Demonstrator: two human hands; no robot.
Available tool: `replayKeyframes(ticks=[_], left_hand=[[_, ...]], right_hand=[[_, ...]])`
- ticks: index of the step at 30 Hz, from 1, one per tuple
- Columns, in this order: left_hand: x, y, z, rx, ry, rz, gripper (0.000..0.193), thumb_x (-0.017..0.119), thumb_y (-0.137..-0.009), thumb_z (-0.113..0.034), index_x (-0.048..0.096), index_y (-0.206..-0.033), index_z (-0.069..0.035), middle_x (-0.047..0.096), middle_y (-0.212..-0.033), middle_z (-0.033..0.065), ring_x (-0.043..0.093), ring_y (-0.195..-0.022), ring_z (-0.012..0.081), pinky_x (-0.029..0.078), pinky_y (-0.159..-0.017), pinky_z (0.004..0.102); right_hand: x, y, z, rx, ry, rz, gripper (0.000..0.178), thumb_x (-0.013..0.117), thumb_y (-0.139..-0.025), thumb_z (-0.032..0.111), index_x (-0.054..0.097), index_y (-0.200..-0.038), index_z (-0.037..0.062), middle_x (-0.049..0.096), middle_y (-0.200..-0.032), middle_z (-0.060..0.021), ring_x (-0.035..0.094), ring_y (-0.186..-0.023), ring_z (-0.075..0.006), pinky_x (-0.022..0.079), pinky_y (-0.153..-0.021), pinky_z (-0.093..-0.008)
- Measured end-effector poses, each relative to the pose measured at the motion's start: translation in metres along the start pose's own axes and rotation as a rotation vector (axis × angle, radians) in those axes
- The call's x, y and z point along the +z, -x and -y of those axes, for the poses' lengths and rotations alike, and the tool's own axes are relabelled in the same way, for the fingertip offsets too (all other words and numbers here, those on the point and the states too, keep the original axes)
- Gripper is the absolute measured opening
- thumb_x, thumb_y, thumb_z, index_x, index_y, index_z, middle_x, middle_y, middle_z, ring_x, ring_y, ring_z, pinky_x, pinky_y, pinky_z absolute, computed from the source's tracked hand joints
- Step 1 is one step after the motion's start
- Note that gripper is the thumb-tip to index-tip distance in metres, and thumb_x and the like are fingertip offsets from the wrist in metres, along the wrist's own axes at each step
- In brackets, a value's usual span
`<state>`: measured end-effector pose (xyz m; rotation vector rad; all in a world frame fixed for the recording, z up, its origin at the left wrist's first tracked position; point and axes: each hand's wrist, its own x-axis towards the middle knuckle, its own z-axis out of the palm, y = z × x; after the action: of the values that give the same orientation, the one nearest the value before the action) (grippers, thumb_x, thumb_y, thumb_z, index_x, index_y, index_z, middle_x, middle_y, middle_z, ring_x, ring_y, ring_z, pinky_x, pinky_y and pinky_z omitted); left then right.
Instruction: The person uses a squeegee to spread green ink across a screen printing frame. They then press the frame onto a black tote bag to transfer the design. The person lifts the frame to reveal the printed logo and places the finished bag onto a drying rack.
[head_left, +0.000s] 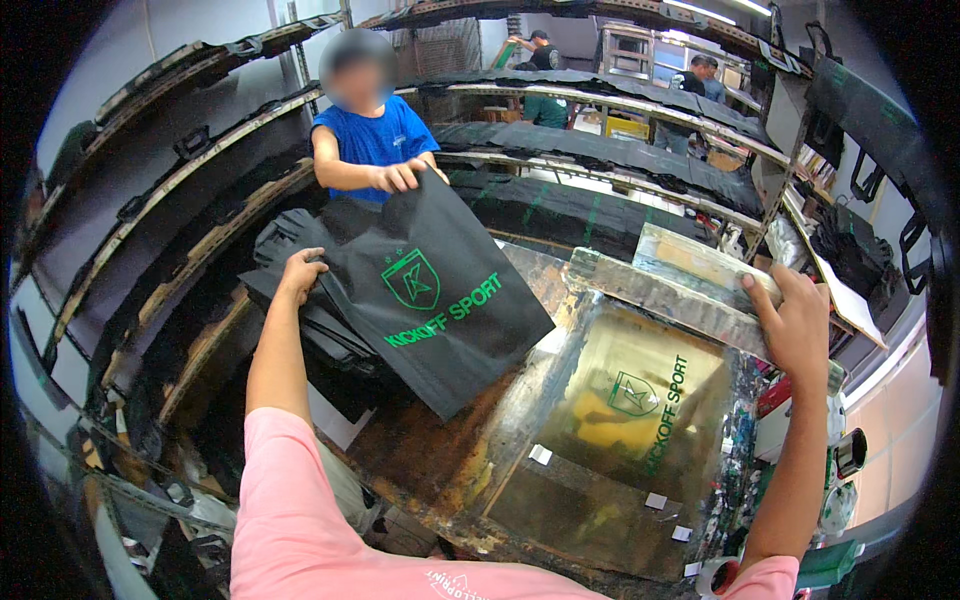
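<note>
A black fabric tote bag (455,300) with a green printed crest and lettering hangs tilted in front of me. My left hand (303,274) pinches its left edge, fingers closed. A co-worker's hand (398,177) grips the bag's top edge. At the right lies a screen-printing frame (665,300), its mesh (640,345) bearing a similar green crest and lettering. My right hand (792,312) is closed around the right end of a pale wooden squeegee (700,262) at the frame's far bar; its thumb shows, and the other fingers are partly hidden.
More black bags (335,335) lie stacked behind the tote's left side. The stained worktable (435,465) extends beneath the bag and frame. Racks (600,150) loaded with black bags curve around the far side. Paint cans (850,455) stand close to my right forearm. Other people work in the background.
</note>
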<state>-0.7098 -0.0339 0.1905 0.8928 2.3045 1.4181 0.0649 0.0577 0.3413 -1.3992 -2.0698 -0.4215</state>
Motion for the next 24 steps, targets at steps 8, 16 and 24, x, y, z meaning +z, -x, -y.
replayKeyframes(ticks=[8,16,24], left_hand=[[-0.014,0.069,-0.03,0.129,-0.346,-0.474,0.079,0.06,-0.107,-0.059,0.05,-0.161,-0.002,0.05,-0.161,0.0314,0.052,-0.147,0.0433,0.04,-0.122,0.0513],[-0.006,0.178,-0.018,0.345,-1.005,0.249,0.074,0.046,-0.109,-0.064,0.052,-0.163,-0.014,0.041,-0.174,0.0128,0.028,-0.164,0.0368,0.014,-0.134,0.0581],[-0.005,0.153,-0.004,0.399,-1.002,0.211,0.043,0.062,-0.105,-0.049,0.08,-0.13,-0.018,0.076,-0.132,0.0118,0.068,-0.125,0.0388,0.051,-0.109,0.0504]], right_hand=[[0.003,0.008,-0.001,-0.014,-0.008,-0.028,0.054,0.066,-0.101,0.052,0.065,-0.09,-0.0011,0.066,-0.089,-0.0197,0.063,-0.095,-0.04,0.04,-0.097,-0.0504],[0.0,-0.005,-0.002,0.005,-0.023,0.007,0.062,0.059,-0.103,0.059,0.067,-0.09,-0.0009,0.071,-0.092,-0.0254,0.065,-0.095,-0.0448,0.041,-0.099,-0.0534],[0.006,0.02,-0.002,-0.038,-0.027,-0.073,0.059,0.067,-0.1,0.058,0.068,-0.087,0.0012,0.072,-0.09,-0.0203,0.067,-0.094,-0.0398,0.042,-0.094,-0.0517]])
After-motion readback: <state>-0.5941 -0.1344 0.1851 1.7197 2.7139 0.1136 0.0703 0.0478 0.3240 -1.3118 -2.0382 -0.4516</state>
